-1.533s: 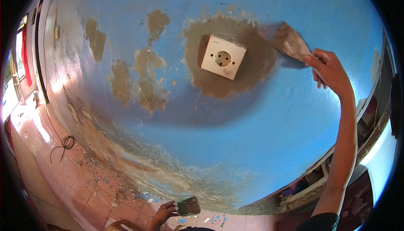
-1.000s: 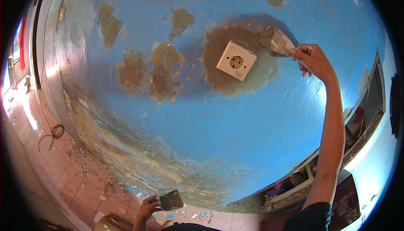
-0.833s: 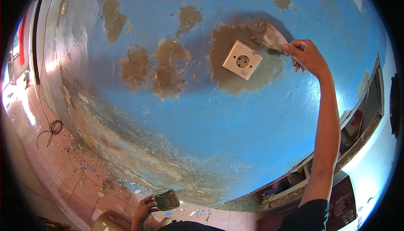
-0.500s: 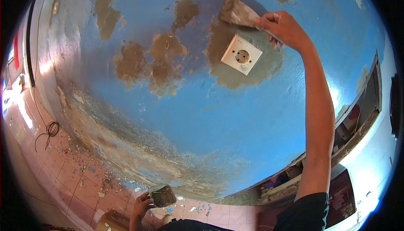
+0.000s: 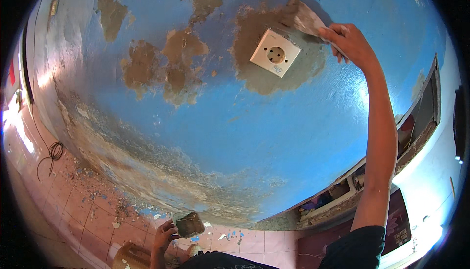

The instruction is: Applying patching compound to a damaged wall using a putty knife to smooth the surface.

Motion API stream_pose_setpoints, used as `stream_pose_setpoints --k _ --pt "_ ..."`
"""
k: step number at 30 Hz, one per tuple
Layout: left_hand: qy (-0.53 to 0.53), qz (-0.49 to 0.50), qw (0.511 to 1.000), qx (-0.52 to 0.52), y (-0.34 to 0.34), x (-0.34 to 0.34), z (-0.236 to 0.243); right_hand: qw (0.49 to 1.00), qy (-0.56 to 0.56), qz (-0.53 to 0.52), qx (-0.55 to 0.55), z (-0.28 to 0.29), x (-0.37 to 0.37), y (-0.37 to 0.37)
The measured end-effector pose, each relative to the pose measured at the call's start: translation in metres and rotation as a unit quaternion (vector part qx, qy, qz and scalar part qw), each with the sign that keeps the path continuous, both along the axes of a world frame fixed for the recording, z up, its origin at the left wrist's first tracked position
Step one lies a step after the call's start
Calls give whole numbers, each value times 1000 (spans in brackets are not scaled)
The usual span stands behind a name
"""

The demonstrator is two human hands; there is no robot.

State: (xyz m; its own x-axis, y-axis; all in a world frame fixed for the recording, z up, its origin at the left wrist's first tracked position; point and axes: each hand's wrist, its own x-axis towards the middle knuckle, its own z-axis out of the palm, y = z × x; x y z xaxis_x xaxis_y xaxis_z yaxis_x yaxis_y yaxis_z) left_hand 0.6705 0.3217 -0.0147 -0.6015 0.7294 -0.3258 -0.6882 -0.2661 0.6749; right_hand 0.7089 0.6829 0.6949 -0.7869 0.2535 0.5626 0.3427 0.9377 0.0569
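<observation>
Filler [image 5: 245, 36] is seemingly being smoothed around the socket [image 5: 275, 53]; right hand [image 5: 350, 44] is gripping a scraper [image 5: 309, 21] at its one o'clock, half-curled left hand [image 5: 164, 234] holding a tub [image 5: 179, 226] at seven; flat strokes are probably needed next.

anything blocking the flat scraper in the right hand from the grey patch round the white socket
Nothing visible: the smeared flat scraper in the right hand overlaps the grey-brown patch at upper right; the square white socket sits below the scraper.

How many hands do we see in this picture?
2: the right hand holds a putty knife, up and right of the wall socket; the left hand holds a small container, near the bottom edge.
</observation>
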Motion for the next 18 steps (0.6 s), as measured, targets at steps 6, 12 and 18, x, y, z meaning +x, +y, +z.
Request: stream_pose_setpoints --k 6,12,18 --pt "-4 -13 1000 6 -5 4 -7 997 45 -38 -53 -5 71 33" --pt "-1 1 1000 -16 -32 2 -17 992 69 -60 -89 -15 122 36" --pt "31 50 996 -59 -61 8 -24 988 86 -2 -131 -68 117 6"
